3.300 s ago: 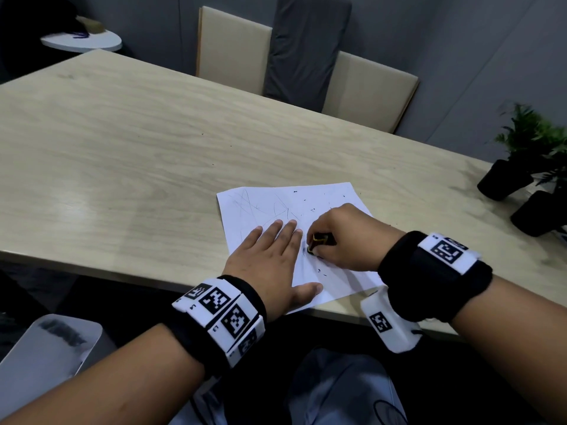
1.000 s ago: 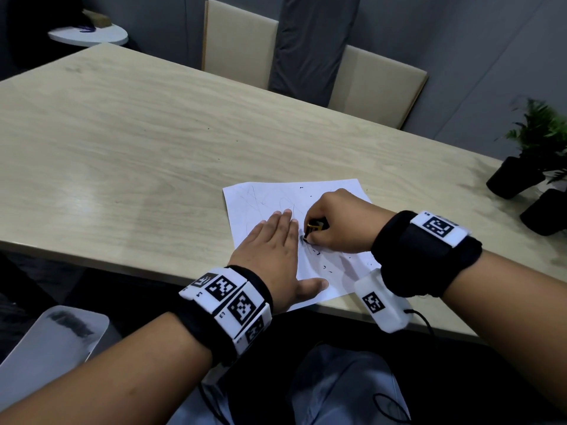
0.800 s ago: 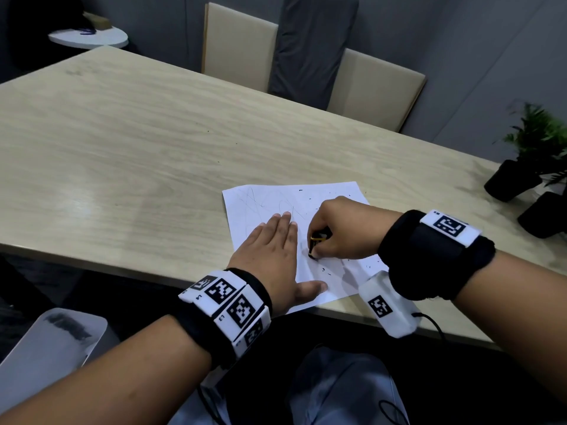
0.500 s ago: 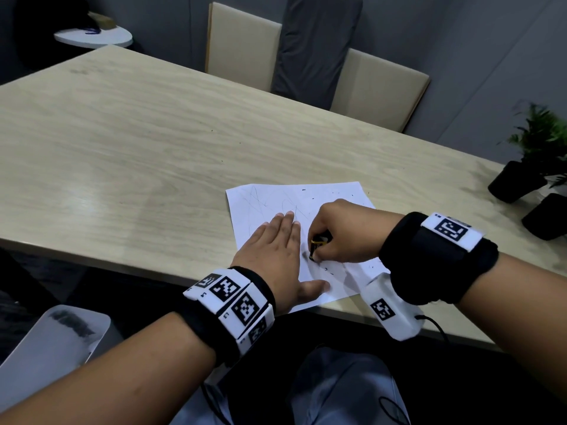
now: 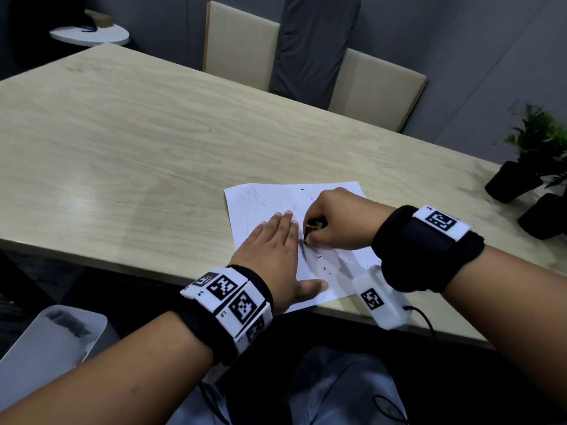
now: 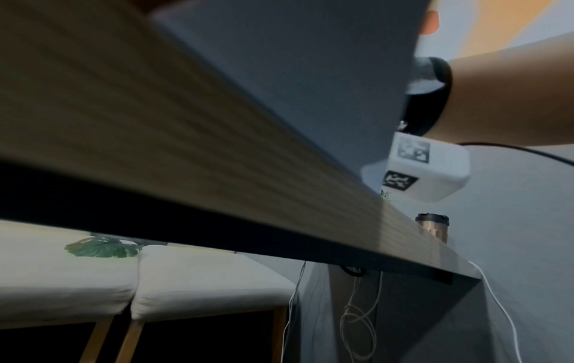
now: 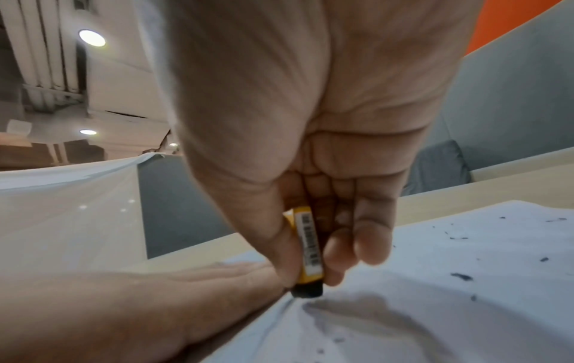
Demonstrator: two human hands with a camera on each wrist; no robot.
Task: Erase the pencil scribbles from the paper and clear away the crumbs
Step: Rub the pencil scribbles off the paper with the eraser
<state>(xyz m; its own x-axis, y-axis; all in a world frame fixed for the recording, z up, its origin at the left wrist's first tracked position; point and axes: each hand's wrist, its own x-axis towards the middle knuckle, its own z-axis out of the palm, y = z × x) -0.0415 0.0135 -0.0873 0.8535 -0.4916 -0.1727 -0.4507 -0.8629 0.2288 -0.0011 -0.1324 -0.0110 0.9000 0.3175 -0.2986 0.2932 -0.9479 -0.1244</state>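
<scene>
A white sheet of paper [image 5: 273, 199] with faint pencil lines lies near the front edge of the wooden table [image 5: 122, 142]. My left hand [image 5: 273, 250] lies flat on it with straight fingers, pressing it down. Just to its right my right hand [image 5: 334, 222] pinches a black eraser in a yellow sleeve [image 7: 309, 255] upright, its tip [image 7: 307, 292] on the paper beside the left hand [image 7: 130, 302]. Dark crumbs [image 7: 462, 276] are scattered over the paper [image 7: 466, 319] to the right. More crumbs [image 5: 325, 268] show near the front.
Two cushioned chairs [image 5: 374, 87] with a dark cloth [image 5: 310, 47] draped between them stand behind the table. Potted plants [image 5: 527, 161] sit at the far right edge. A few specks [image 5: 219, 160] lie on the bare wood. A copper tumbler [image 6: 433, 227] stands on the table.
My right hand keeps rubbing the eraser in short strokes next to the left fingertips. The left hand stays flat on the paper. More crumbs lie on the sheet's near part.
</scene>
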